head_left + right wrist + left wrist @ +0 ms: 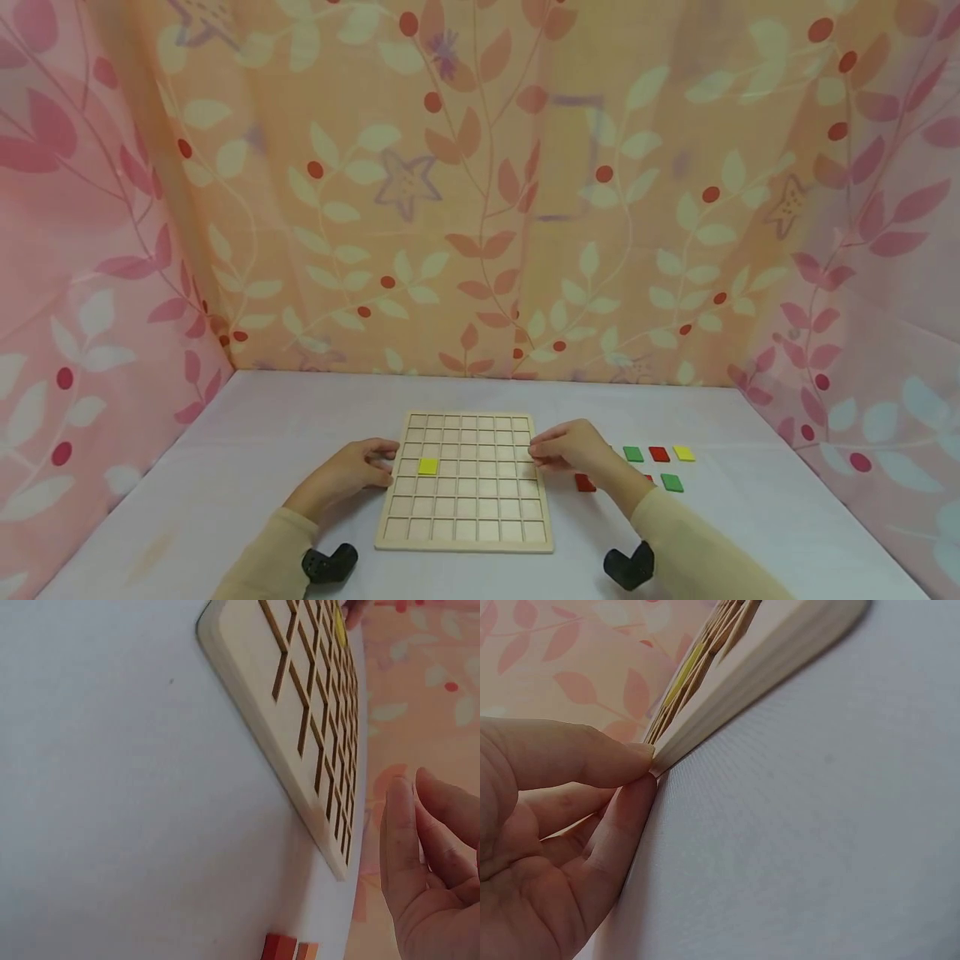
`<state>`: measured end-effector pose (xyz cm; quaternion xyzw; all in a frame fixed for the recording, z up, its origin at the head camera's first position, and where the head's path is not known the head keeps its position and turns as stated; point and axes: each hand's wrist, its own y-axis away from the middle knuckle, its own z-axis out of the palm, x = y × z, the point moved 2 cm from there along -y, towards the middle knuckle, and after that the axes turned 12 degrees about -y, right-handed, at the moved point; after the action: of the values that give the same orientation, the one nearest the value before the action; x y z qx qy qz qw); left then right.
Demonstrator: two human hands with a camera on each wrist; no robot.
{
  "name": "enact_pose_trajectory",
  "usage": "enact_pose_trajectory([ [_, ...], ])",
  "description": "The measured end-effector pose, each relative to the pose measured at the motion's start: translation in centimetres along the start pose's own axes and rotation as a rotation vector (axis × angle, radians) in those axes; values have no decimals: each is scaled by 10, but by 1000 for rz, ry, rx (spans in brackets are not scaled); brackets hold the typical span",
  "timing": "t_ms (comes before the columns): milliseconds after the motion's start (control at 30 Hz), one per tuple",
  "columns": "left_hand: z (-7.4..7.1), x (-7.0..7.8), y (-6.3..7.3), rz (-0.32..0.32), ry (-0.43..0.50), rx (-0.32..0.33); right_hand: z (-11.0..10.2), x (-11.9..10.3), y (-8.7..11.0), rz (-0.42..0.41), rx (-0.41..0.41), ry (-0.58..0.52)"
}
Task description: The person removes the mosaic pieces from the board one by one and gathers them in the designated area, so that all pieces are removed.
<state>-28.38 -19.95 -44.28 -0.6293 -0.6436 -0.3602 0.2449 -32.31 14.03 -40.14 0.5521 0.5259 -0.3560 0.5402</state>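
A pale wooden board (472,535) with a sunken square grid lies flat on the table. One yellow square tile (428,467) sits in a cell toward its left side. My left hand (354,467) is at the board's left edge; in the left wrist view the thumb (592,755) and fingers pinch that edge. On the other side, my right hand (576,450) is by the board's right edge. The right wrist view shows its fingers (401,832) fairly straight, apart from the board, with nothing visible between them.
Right of the board lie loose square tiles in two rows, among them a green tile (633,454), a red tile (659,454) and a yellow tile (684,453). My right forearm partly hides some. White cloth (225,467) covers the table; patterned curtains (480,192) surround it.
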Motion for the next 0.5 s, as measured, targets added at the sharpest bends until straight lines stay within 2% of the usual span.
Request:
enact_pose_trajectory([
  [233,-1,2,-1,7,-1,0,26,-5,-5,-27,-87,-26],
  [500,0,0,0,14,7,-10,58,-10,-8,-95,-179,-67],
])
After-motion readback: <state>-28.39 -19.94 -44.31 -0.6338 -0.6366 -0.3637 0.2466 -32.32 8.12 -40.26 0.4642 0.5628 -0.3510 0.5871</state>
